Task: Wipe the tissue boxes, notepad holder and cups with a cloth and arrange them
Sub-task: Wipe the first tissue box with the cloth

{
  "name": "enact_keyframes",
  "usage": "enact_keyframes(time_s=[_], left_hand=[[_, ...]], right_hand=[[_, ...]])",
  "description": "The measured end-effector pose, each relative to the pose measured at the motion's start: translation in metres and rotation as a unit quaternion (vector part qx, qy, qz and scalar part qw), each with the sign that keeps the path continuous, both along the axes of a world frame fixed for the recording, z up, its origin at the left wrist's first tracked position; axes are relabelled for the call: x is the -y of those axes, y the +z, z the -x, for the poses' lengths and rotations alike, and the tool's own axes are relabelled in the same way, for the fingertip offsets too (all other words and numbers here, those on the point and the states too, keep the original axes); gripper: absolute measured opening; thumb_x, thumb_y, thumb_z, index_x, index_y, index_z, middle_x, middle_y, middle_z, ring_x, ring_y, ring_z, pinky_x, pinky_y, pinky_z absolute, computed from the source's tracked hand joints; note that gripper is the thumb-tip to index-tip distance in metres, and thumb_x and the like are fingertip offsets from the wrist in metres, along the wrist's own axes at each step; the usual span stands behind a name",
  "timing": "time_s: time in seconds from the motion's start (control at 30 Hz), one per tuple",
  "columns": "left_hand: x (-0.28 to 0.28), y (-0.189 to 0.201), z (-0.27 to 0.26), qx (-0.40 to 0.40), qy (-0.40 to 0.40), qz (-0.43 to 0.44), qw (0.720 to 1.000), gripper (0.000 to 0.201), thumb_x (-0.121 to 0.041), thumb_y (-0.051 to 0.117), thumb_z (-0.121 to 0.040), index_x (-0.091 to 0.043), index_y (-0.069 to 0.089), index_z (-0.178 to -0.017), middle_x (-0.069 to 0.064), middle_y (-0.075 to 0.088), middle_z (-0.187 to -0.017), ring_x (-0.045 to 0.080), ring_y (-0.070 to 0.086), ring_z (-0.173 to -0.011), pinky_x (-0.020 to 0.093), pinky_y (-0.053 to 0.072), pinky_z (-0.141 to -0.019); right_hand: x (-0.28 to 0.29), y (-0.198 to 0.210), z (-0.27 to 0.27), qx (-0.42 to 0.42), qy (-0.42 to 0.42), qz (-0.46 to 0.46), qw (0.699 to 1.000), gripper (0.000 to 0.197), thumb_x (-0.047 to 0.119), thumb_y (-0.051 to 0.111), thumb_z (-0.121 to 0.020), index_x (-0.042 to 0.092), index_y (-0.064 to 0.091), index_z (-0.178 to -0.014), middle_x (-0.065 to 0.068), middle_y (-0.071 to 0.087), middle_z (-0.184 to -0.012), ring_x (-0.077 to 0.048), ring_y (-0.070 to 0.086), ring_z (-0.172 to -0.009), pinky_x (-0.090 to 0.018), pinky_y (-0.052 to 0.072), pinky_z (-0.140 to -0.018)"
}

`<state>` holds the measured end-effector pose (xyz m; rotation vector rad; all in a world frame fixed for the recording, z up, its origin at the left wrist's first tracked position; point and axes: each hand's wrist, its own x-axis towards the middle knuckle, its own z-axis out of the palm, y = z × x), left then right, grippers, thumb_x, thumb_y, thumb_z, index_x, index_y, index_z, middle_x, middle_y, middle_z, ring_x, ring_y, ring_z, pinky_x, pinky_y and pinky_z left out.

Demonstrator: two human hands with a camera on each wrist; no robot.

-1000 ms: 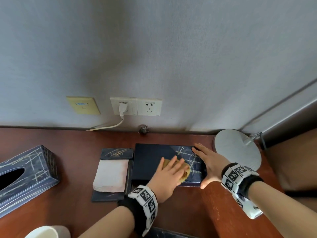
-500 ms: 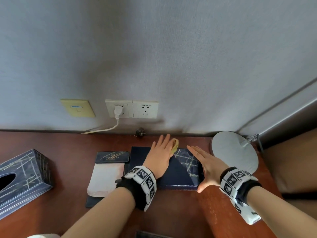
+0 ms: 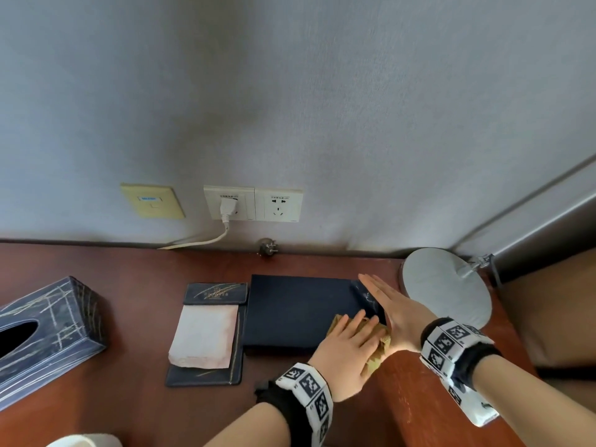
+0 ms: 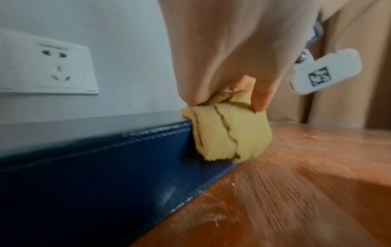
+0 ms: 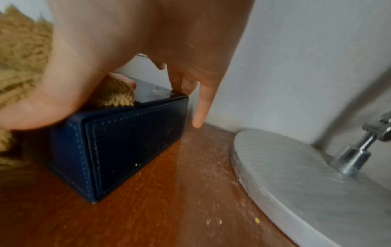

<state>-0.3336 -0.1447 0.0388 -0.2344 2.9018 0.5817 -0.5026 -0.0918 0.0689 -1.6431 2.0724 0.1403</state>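
A dark blue tissue box (image 3: pixel 300 308) lies flat on the wooden desk (image 3: pixel 129 398), near the wall. My left hand (image 3: pixel 350 345) grips a crumpled yellow cloth (image 3: pixel 379 354) at the box's near right corner. In the left wrist view the cloth (image 4: pixel 228 133) hangs over the box's front edge (image 4: pixel 105 158), pinched between thumb and fingers. My right hand (image 3: pixel 395 314) lies flat with straight fingers on the box's right end (image 5: pixel 131 137), and it holds nothing. A notepad holder (image 3: pixel 209 330) with a white pad lies left of the box. A second blue tissue box (image 3: pixel 42 330) stands at the far left.
A round grey lamp base (image 3: pixel 446 288) stands right of the box, close to my right hand. Wall sockets (image 3: pixel 254 204) with a plugged white cable are behind. A white cup rim (image 3: pixel 84 440) shows at the bottom left. The desk's right edge is near my right forearm.
My left hand has drawn the cloth from the box's far edge back to its near right corner. The right hand has stayed on the box's right end.
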Motion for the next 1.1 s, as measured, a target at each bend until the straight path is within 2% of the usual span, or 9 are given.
enact_keyframes(time_s=[0.13, 0.33, 0.47, 0.6, 0.67, 0.77, 0.87, 1.0, 1.1], left_hand=[[0.03, 0.013, -0.001, 0.056, 0.058, -0.001, 0.997, 0.071, -0.031, 0.039, -0.099, -0.012, -0.005, -0.151, 0.004, -0.009, -0.159, 0.019, -0.012, -0.146, 0.039, -0.006, -0.119], [0.047, 0.01, -0.012, 0.133, 0.167, 0.048, 0.976, 0.063, -0.046, 0.024, -0.1, -0.022, -0.004, -0.151, -0.001, -0.017, -0.158, 0.019, -0.019, -0.145, 0.046, -0.007, -0.118], [0.038, 0.007, -0.009, 0.131, 0.186, 0.04, 0.973, 0.062, -0.045, 0.022, -0.101, -0.021, -0.007, -0.151, -0.002, -0.019, -0.157, 0.018, -0.02, -0.144, 0.045, -0.008, -0.118], [0.057, 0.015, -0.016, 0.132, 0.134, -0.012, 0.982, 0.069, -0.05, 0.032, -0.098, -0.021, -0.001, -0.152, -0.002, -0.015, -0.158, 0.016, -0.017, -0.145, 0.041, -0.005, -0.119], [0.074, 0.02, -0.023, 0.152, 0.091, -0.033, 0.984, 0.078, -0.052, 0.041, -0.094, -0.021, -0.001, -0.152, -0.001, -0.018, -0.158, 0.015, -0.018, -0.145, 0.039, -0.004, -0.119], [0.096, 0.021, -0.04, 0.171, 0.079, -0.018, 0.982, 0.09, -0.053, 0.052, -0.088, -0.024, -0.005, -0.151, -0.001, -0.021, -0.157, 0.016, -0.02, -0.144, 0.041, -0.006, -0.118], [0.106, 0.017, -0.048, 0.169, 0.084, -0.011, 0.982, 0.092, -0.048, 0.057, -0.087, -0.028, -0.005, -0.15, -0.002, -0.021, -0.157, 0.015, -0.021, -0.144, 0.041, -0.007, -0.117], [0.104, 0.015, -0.047, 0.164, 0.088, -0.017, 0.982, 0.092, -0.047, 0.058, -0.087, -0.028, -0.005, -0.15, -0.002, -0.021, -0.157, 0.016, -0.021, -0.144, 0.041, -0.007, -0.117], [0.104, 0.015, -0.048, 0.16, 0.09, -0.014, 0.983, 0.091, -0.048, 0.058, -0.087, -0.029, -0.005, -0.151, -0.003, -0.021, -0.157, 0.016, -0.021, -0.144, 0.041, -0.007, -0.117]], right_hand=[[-0.003, 0.004, -0.006, -0.023, 0.01, -0.033, 0.999, 0.127, 0.042, 0.078, -0.066, 0.024, -0.02, -0.144, 0.008, -0.02, -0.154, -0.004, -0.016, -0.139, -0.03, 0.015, -0.118], [-0.004, 0.03, -0.038, 0.015, -0.024, 0.075, 0.997, 0.07, 0.004, 0.039, -0.092, 0.023, 0.004, -0.149, 0.007, -0.004, -0.157, -0.006, 0.003, -0.145, -0.008, 0.0, -0.105], [-0.005, 0.032, -0.078, -0.001, -0.031, 0.096, 0.995, 0.057, 0.024, 0.035, -0.099, 0.022, 0.008, -0.149, 0.006, 0.013, -0.157, -0.008, 0.014, -0.143, -0.017, 0.009, -0.113], [-0.007, 0.009, -0.085, -0.065, 0.024, 0.002, 0.998, 0.091, 0.045, 0.057, -0.086, 0.024, -0.006, -0.148, 0.002, 0.004, -0.158, -0.015, 0.003, -0.146, -0.033, 0.005, -0.118], [-0.009, 0.01, -0.08, -0.085, 0.052, 0.019, 0.995, 0.096, 0.046, 0.076, -0.067, 0.024, 0.027, -0.146, 0.0, 0.032, -0.151, -0.019, 0.031, -0.14, -0.037, 0.029, -0.112], [-0.008, 0.003, -0.074, -0.098, 0.077, 0.062, 0.99, 0.07, 0.044, 0.09, -0.025, 0.032, 0.074, -0.092, 0.009, 0.072, -0.101, -0.009, 0.069, -0.093, -0.019, 0.056, -0.071], [-0.001, 0.008, -0.065, -0.051, 0.089, 0.147, 0.984, 0.04, 0.016, 0.086, -0.037, 0.025, 0.076, -0.075, 0.006, 0.075, -0.081, -0.01, 0.072, -0.073, -0.023, 0.058, -0.058], [0.025, 0.018, -0.045, -0.041, 0.041, 0.184, 0.981, 0.045, -0.002, 0.08, -0.051, 0.012, 0.074, -0.094, -0.01, 0.071, -0.104, -0.028, 0.069, -0.096, -0.042, 0.058, -0.075], [0.036, 0.021, -0.053, -0.104, 0.067, 0.038, 0.992, 0.042, 0.01, 0.05, -0.092, 0.018, 0.05, -0.133, -0.001, 0.031, -0.151, -0.025, 0.015, -0.144, -0.059, 0.016, -0.112]])
